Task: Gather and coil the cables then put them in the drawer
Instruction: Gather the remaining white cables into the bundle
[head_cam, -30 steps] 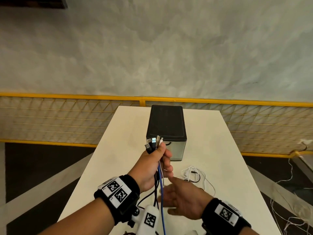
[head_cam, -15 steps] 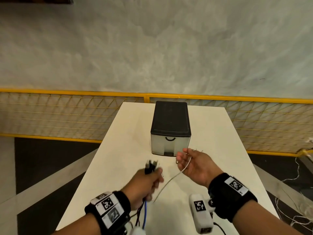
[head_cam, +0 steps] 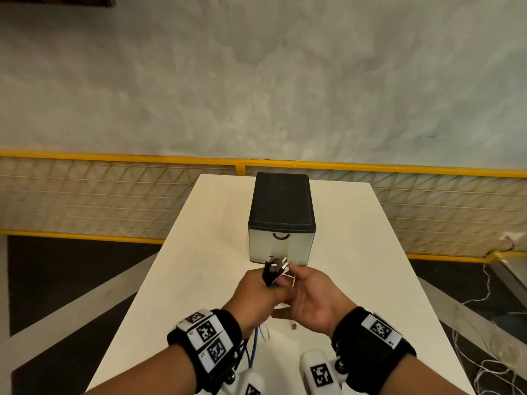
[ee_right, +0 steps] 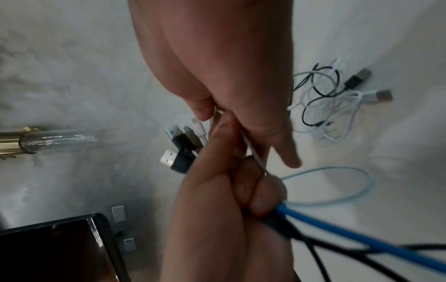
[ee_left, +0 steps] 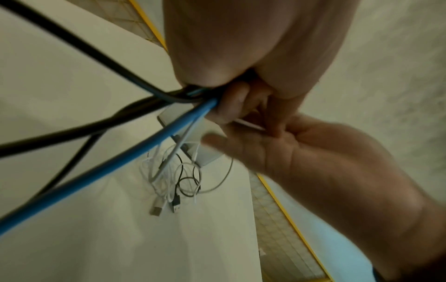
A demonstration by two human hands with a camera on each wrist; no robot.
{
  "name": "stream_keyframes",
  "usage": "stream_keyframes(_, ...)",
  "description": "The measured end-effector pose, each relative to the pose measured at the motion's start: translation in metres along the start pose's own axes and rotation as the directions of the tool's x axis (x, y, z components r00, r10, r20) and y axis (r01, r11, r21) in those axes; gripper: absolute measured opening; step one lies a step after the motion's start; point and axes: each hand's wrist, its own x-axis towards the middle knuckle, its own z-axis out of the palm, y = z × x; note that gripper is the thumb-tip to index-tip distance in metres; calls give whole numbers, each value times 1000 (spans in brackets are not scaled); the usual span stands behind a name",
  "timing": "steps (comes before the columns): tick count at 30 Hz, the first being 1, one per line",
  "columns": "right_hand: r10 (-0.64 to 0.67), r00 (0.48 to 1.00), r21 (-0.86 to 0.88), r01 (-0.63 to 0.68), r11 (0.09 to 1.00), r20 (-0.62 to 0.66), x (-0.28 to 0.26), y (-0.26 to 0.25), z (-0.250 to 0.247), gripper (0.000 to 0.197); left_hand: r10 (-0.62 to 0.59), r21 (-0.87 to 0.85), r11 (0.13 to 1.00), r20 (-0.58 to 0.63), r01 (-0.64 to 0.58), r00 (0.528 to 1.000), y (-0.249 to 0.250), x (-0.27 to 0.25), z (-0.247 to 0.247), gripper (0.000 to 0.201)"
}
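- Head view: left hand [head_cam: 258, 292] fists the cable bundle [head_cam: 274, 270] upright above the table's [head_cam: 199, 252] near middle, plugs pointing toward the drawer box [head_cam: 281, 220]
- Right hand [head_cam: 310, 297] pinches a thin white cable [ee_right: 253, 152] against the bundle
- Loose cables [ee_left: 176, 177] lie tangled on the table

My left hand [head_cam: 258, 292] and right hand [head_cam: 312, 297] meet before the black-topped drawer box [head_cam: 281, 215] on the white table [head_cam: 199, 252]; loose tangled cables [ee_left: 173, 177] lie on the table before the box.

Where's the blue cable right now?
In the left hand, bundled with the black cables; the blue cable trails down from the fist over the white table.
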Motion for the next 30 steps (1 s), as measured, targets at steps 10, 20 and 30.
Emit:
stream_keyframes(10, -116, 990, 130, 126, 984, -85, 5, -39, -16, 17, -430, 451, 858, 371, 245, 823, -28, -38, -53, 5)
stream_keyframes(20, -118, 993, -130, 117, 985, 3, 9, 4, -11, 31, -119, -30, 992, 9, 119, 993, 15, 10, -8, 8)
stream_keyframes(30, -19, 1000, 39, 18, 999, 18, 7, 3, -14, 25, -195, 70, 980, 97, 189, 976, -11, -1, -2, 12)
